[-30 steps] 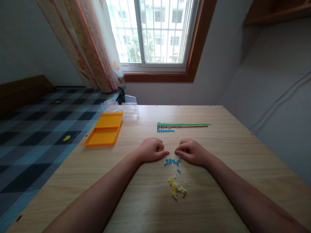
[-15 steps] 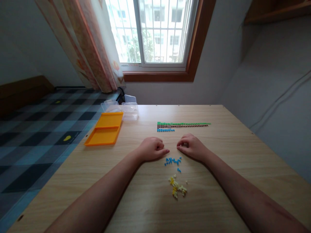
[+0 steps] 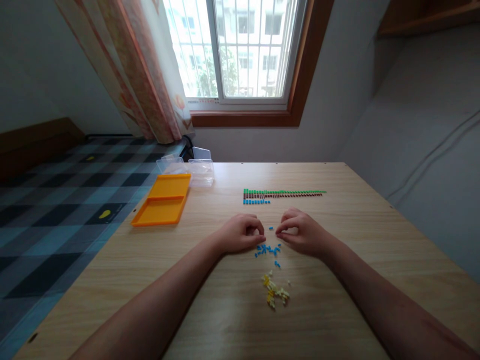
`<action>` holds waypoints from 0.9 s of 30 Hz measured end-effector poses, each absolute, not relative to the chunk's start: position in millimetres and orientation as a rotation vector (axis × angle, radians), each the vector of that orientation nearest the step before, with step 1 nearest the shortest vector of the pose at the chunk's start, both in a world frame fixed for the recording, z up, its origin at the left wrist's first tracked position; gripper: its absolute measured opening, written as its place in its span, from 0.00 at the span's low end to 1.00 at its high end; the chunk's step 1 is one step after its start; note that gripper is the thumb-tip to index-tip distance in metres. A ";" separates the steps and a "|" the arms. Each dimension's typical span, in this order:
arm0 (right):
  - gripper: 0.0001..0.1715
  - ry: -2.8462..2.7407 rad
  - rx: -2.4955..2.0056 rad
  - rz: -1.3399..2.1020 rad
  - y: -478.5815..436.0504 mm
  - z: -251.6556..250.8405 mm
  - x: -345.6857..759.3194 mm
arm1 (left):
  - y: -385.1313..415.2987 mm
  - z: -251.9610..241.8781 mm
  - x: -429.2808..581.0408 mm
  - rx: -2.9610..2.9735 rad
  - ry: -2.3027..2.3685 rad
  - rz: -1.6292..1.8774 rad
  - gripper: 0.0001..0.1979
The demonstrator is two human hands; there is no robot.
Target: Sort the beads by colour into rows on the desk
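Note:
My left hand (image 3: 239,232) rests on the wooden table (image 3: 337,280) with its fingers curled in, its fingertips touching a loose cluster of small blue pieces (image 3: 268,249). My right hand (image 3: 302,231) lies opposite, fingers pinched together; what it pinches is too small to make out. A single blue piece (image 3: 270,228) lies between the two hands. A heap of yellow pieces (image 3: 274,292) sits nearer to me. Farther back, neat rows of green pieces (image 3: 284,191), dark red pieces (image 3: 281,195) and a short blue row (image 3: 256,202) are lined up.
An orange tray (image 3: 162,200) lies at the table's left edge, with clear plastic boxes (image 3: 195,167) behind it. A bed with a checked cover (image 3: 63,200) stands to the left. A window (image 3: 240,50) and a curtain (image 3: 146,75) are beyond the table.
Both hands have shifted slightly right and forward. My left fingertips now reach the blue cluster, and a single blue piece now lies between the hands.

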State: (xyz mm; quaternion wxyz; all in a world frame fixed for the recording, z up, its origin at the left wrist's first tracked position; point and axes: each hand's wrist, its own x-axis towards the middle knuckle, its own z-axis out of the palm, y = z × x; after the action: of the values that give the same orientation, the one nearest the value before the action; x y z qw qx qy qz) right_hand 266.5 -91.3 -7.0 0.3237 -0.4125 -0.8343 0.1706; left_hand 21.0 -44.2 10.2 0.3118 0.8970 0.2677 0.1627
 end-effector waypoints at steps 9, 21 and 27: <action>0.07 -2.409 -0.979 0.536 -99.7 -1.0 255.8 | -47.9 10.2 26.4 2.463 0.623 0.348 0.07; 0.09 -2.446 -0.986 0.518 -106.4 6.5 253.5 | -46.6 6.6 26.7 2.515 0.629 0.330 0.06; 0.09 -2.466 -1.052 0.424 -106.3 4.3 252.2 | -47.8 6.5 27.3 2.521 0.633 0.350 0.07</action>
State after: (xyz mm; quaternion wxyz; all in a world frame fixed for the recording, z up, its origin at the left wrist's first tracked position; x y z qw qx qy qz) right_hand 252.2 -106.3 4.3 0.2121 -0.3787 -0.8878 0.1528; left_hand 27.3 -47.8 6.5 0.2564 0.9291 0.2334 0.1288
